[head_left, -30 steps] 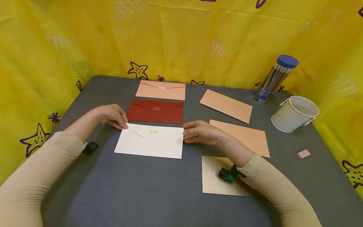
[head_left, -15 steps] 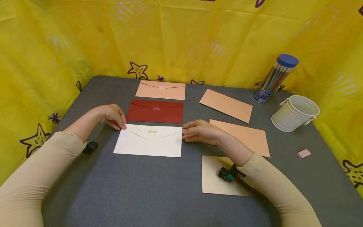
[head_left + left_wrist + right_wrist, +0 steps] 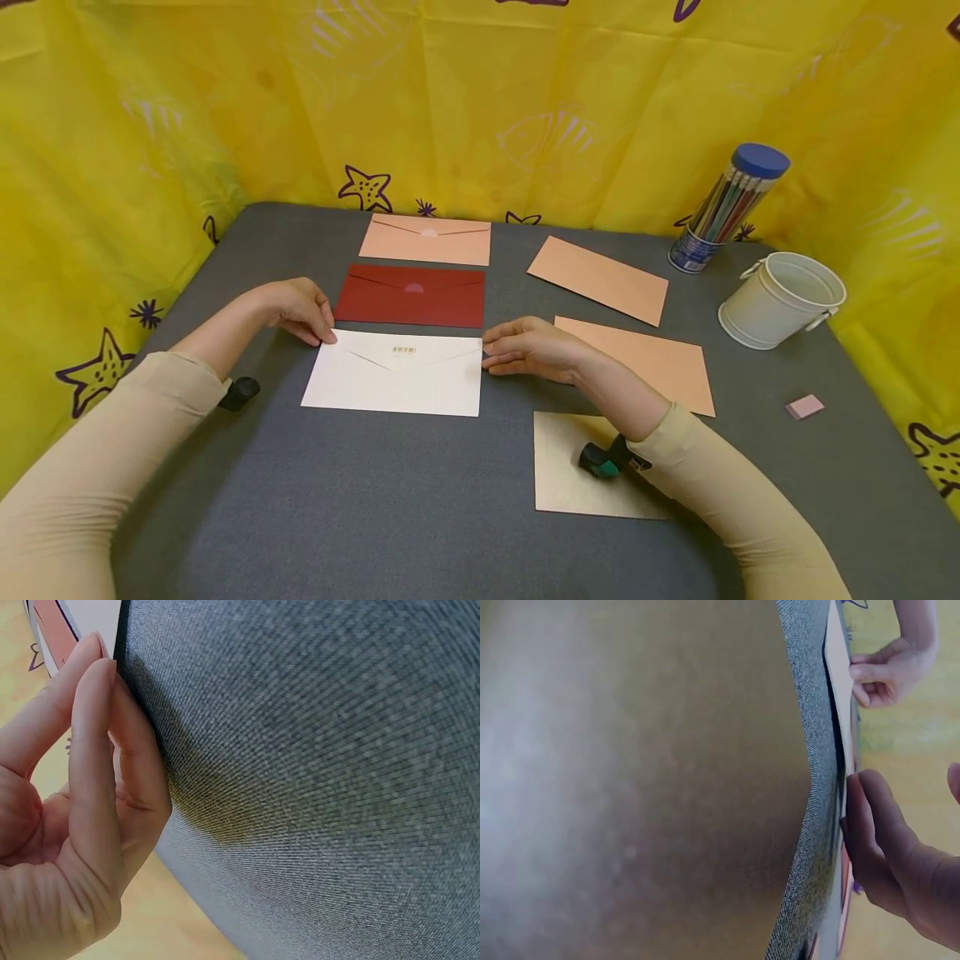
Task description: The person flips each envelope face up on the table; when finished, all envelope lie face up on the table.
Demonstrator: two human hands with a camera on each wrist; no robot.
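Observation:
A white envelope (image 3: pixel 393 383) with a barcode label near its top edge lies flap side up in the head view. Its upper left corner is pinched between thumb and fingers of my left hand (image 3: pixel 300 312), also seen close in the left wrist view (image 3: pixel 82 787). My right hand (image 3: pixel 536 350) touches the envelope's right edge with extended fingertips; in the right wrist view its thumb stands apart from the fingers (image 3: pixel 877 832). Just behind the white envelope lies a red envelope (image 3: pixel 412 304), and beyond that a peach envelope (image 3: pixel 427 246) with its flap up.
Two plain peach envelopes (image 3: pixel 600 279) lie on the grey table (image 3: pixel 337 500) at the right. A gold-beige envelope (image 3: pixel 566 483) lies under my right forearm. At the far right are a tub of pencils (image 3: pixel 727 204), a white bucket (image 3: pixel 776 308) and a pink eraser (image 3: pixel 804 407).
The white envelope has shifted slightly left, and its near right corner has come level. Both hands have stayed at its edges, the left moving slightly left with it.

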